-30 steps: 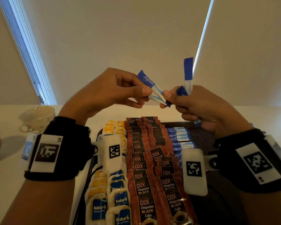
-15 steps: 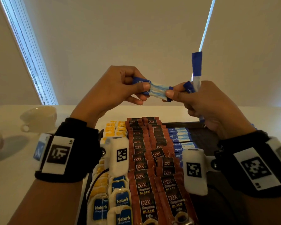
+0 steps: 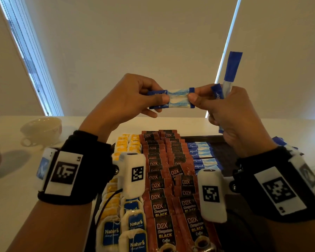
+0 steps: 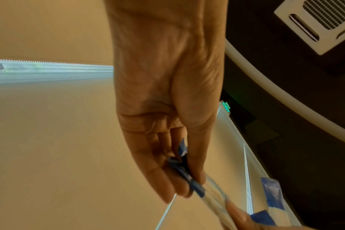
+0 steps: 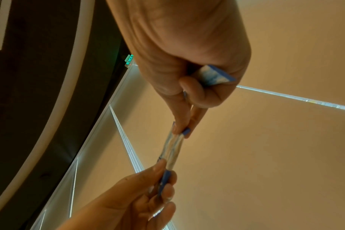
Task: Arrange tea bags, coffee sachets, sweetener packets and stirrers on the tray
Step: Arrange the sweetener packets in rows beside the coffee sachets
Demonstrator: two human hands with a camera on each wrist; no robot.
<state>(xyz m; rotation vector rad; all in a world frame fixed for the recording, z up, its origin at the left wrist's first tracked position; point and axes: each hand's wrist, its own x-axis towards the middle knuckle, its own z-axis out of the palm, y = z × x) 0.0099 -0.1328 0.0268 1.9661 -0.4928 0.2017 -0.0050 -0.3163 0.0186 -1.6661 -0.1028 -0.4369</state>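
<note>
Both hands are raised above the dark tray [image 3: 204, 138]. Two blue-and-white sweetener packets [image 3: 178, 99] lie level between them. My left hand [image 3: 151, 99] pinches their left ends, my right hand [image 3: 198, 98] pinches their right ends. The right hand also grips more sweetener packets [image 3: 231, 70] that stick up from its fist. The left wrist view shows the pinched packets [image 4: 195, 186] edge-on, as does the right wrist view [image 5: 172, 147]. On the tray lie rows of tea bags [image 3: 135, 224], brown coffee sachets [image 3: 162, 206] and sweetener packets [image 3: 198, 151].
A white cup [image 3: 42, 130] stands on the white table [image 3: 16, 197] at the far left. More blue packets [image 3: 282, 142] lie on the table right of the tray. The tray's right part [image 3: 224, 155] is bare dark surface.
The packets between my hands have turned from tilted to level and stretched flat. Both hands have risen a little and drawn slightly apart.
</note>
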